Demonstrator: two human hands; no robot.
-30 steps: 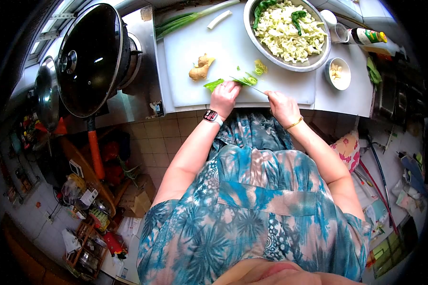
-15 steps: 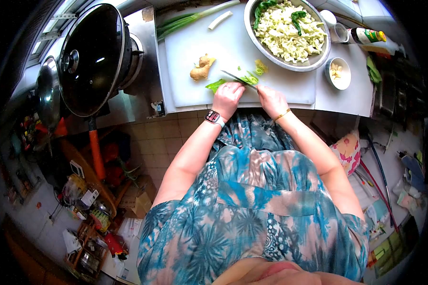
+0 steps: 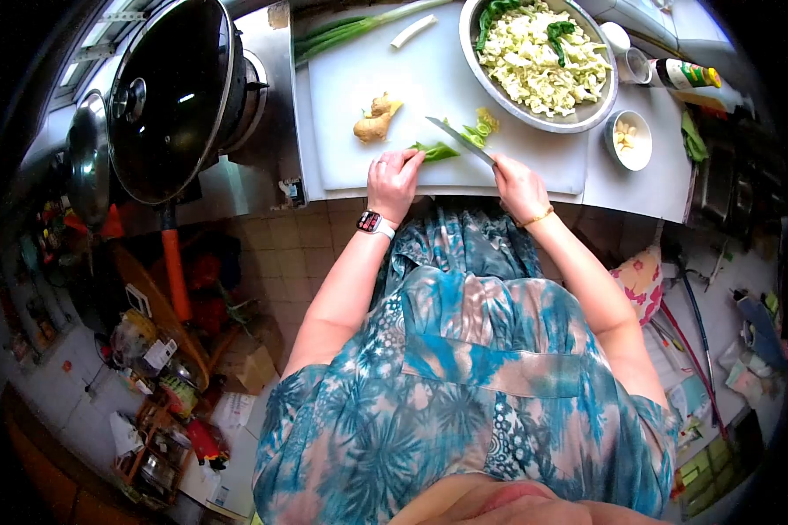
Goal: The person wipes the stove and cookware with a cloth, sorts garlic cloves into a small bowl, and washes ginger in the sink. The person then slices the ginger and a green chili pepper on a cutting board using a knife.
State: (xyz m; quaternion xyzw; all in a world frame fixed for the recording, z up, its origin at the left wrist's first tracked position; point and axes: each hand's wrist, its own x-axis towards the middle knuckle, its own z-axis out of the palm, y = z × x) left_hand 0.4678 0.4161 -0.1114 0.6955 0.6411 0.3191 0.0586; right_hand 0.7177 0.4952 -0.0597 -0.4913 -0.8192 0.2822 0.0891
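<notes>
My right hand (image 3: 520, 187) grips the handle end of a knife (image 3: 460, 140), its blade pointing up and left over the white cutting board (image 3: 350, 96). With its fingers pinched, my left hand (image 3: 392, 182) holds one end of a green pepper (image 3: 438, 152) near the board's front edge. The knife and the held pepper are apart. Small cut green pieces (image 3: 476, 133) lie just beyond the blade. A knob of ginger (image 3: 375, 121) rests left of them. At the back of the board are a white scallion piece (image 3: 413, 31) and long scallions (image 3: 350, 31).
A steel bowl (image 3: 466, 52) of chopped cabbage stands at the back right. Beside it are a small bowl (image 3: 632, 159) of garlic cloves and a bottle (image 3: 687, 73) lying on its side. To the left, a lidded wok (image 3: 171, 105) with an orange handle (image 3: 176, 276) sits on the stove.
My left hand has moved left with the green pepper, away from the blade. My right hand has shifted right with the knife. The view has moved slightly.
</notes>
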